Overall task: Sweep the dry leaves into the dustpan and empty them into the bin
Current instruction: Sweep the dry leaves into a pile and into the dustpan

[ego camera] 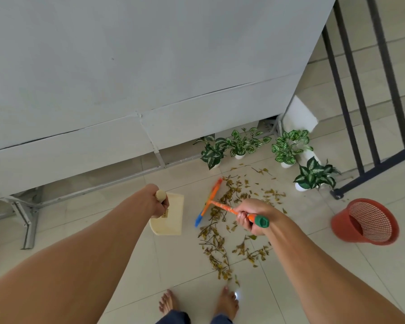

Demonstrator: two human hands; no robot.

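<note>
— How do the leaves look from your end?

— I see the dry yellow-brown leaves (220,242) with thin dark twigs among them, curled and brittle-looking, scattered over the pale glossy floor tiles (103,230). They lie in a loose band from just in front of the bare feet (227,302) up toward the potted plants, thickest beside the broom head and thinner toward the railing.

— And the hands?

— The left hand (158,202) is curled round the rounded wooden handle of the cream plastic dustpan (171,220), which sits just left of the leaves; I can't tell whether its lip touches the tiles. The right hand (250,216) grips the orange stick of the small broom (220,205) just below its green end cap. The broom's orange crosswise head, blue at the near tip, lies between the dustpan and the thickest leaves.

— Anything in the pan?

— I see no leaves on the part that shows.

— The bin?

— The red-orange plastic mesh bin (339,220) stands tilted at the right, well apart from the dustpan, with its mouth toward me. Four green-and-white leafy plants in white pots (239,143) line the grey wall's foot, near the dark metal railing (360,113).
</note>
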